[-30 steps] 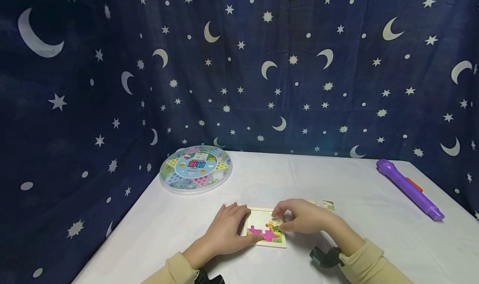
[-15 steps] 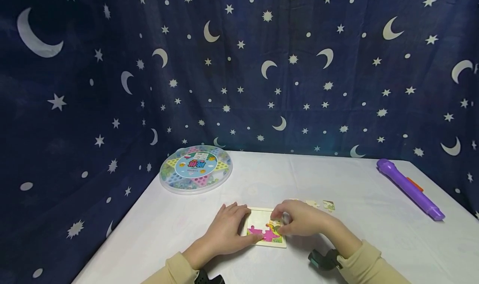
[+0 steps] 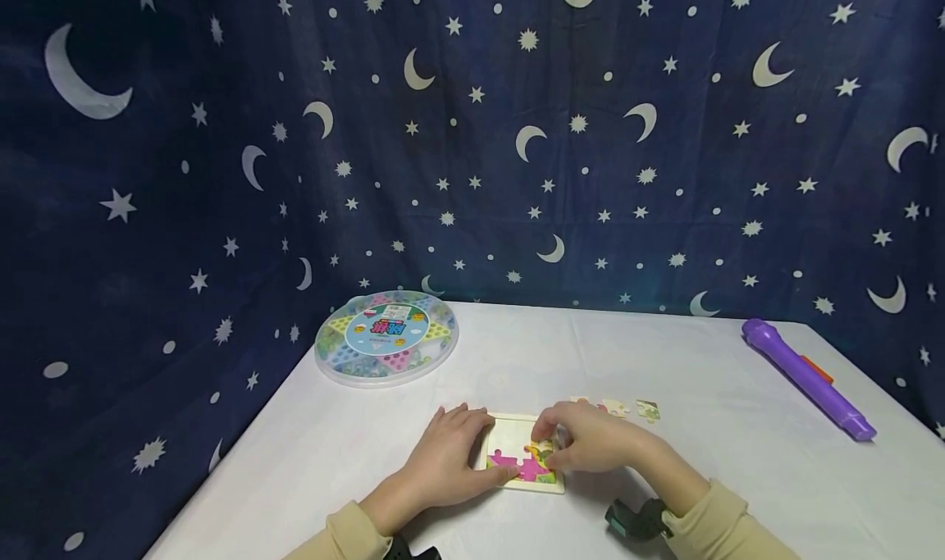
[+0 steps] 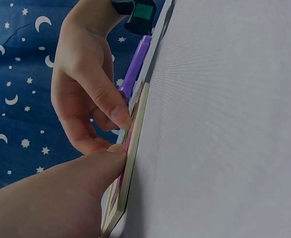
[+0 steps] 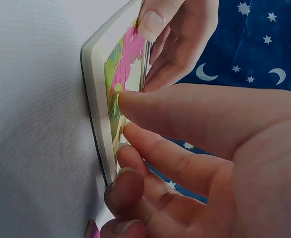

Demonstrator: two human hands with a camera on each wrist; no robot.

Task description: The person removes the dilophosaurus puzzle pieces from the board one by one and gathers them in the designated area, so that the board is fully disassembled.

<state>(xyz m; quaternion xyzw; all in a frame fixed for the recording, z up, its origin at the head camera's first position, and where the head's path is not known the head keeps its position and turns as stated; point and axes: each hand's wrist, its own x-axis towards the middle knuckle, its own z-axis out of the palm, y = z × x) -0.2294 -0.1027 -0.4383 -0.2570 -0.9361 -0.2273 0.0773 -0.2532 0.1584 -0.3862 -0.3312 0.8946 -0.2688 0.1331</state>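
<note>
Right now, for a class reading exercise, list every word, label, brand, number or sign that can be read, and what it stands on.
Nothing can be quoted with certainty.
Chinese checkers set: large red and blue characters and finer print on its lid, too small or blurred.
White sticker on that lid: too small to read.
Jigsaw tray and loose jigsaw pieces: no lettering visible.
Purple wand: no lettering visible.
</note>
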